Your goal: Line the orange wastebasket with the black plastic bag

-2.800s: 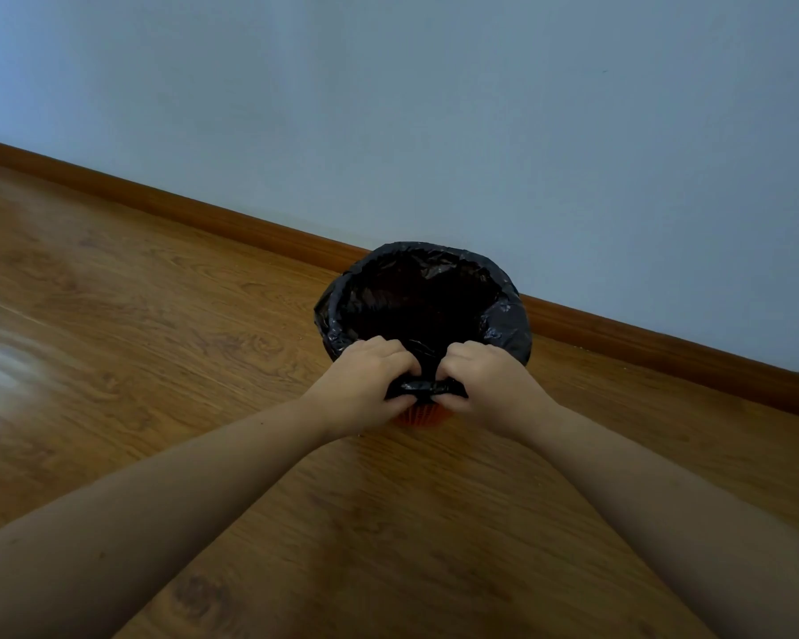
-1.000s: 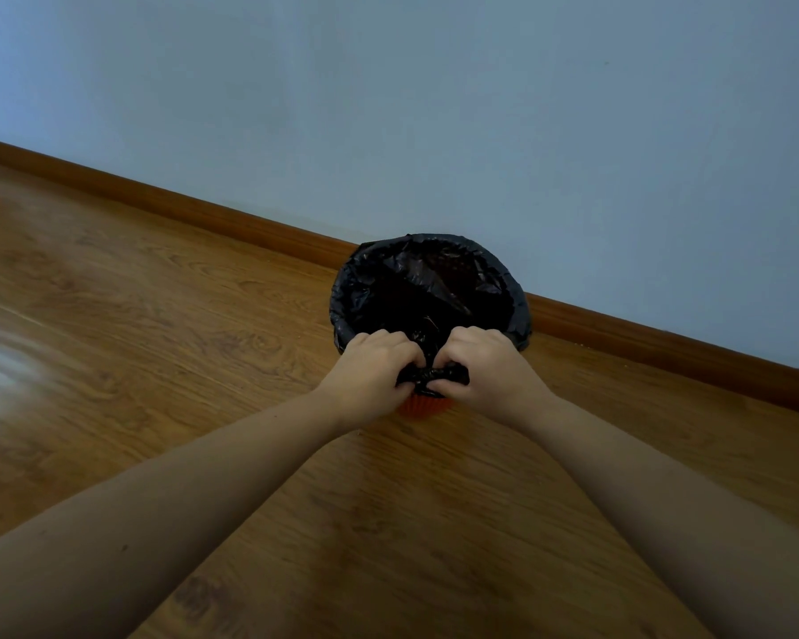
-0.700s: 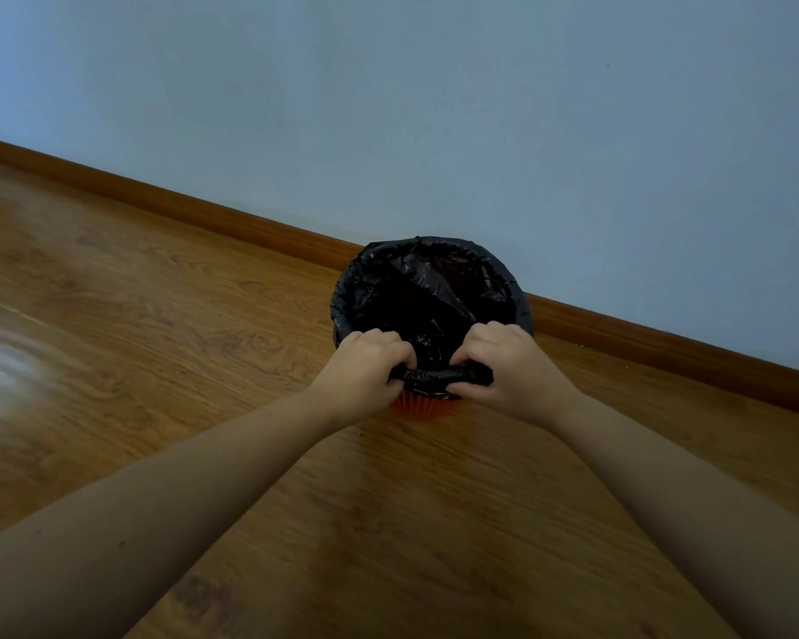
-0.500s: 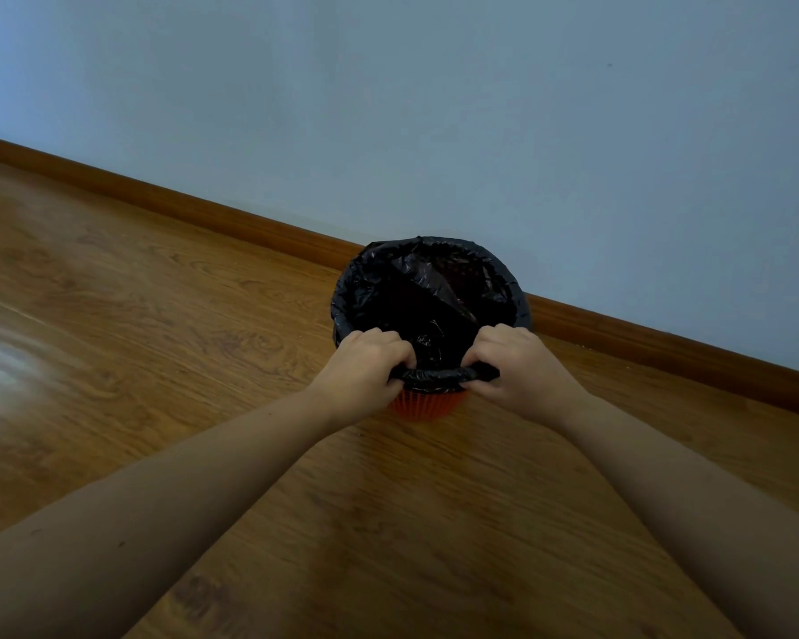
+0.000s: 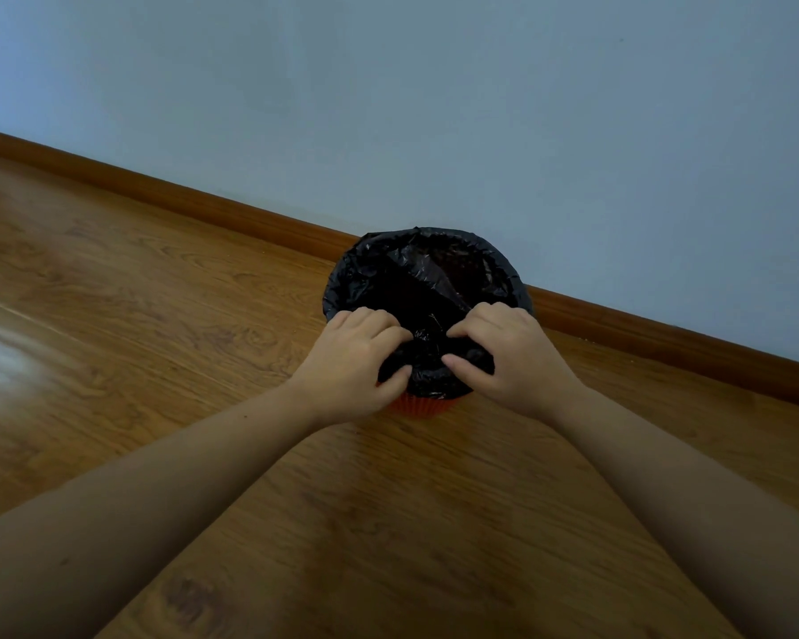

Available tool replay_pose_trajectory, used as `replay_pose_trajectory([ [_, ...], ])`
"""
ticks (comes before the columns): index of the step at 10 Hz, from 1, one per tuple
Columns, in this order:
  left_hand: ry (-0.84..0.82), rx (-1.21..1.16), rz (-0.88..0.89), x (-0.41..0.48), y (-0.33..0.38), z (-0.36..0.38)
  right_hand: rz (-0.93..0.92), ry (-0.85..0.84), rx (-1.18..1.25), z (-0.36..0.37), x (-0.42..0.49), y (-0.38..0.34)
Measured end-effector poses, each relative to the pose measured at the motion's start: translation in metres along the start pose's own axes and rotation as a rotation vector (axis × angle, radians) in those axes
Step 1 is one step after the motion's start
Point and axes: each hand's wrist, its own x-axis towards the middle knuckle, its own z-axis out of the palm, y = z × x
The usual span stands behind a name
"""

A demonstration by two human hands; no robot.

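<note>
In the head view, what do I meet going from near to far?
Near to far: wooden floor → orange wastebasket → black plastic bag, its near edge gripped by the left hand and right hand → baseboard → wall.

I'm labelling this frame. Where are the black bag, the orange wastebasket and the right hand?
black plastic bag point(image 5: 356, 279): head view, crinkled film over the left rim.
orange wastebasket point(image 5: 420, 405): head view, ribbed wall below the bag.
right hand point(image 5: 522, 362): head view, back of the hand.

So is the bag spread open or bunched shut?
Spread open: the bag folds over the bin, inside showing. Left hand and right hand grip slack at its near edge.
</note>
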Motion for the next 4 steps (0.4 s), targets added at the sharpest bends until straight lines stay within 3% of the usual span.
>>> replay_pose_trajectory([
  [4,0.189,0.045,-0.303,0.017,-0.009,0.006,0.321,0.196,-0.023,0.021,0.014,-0.004],
])
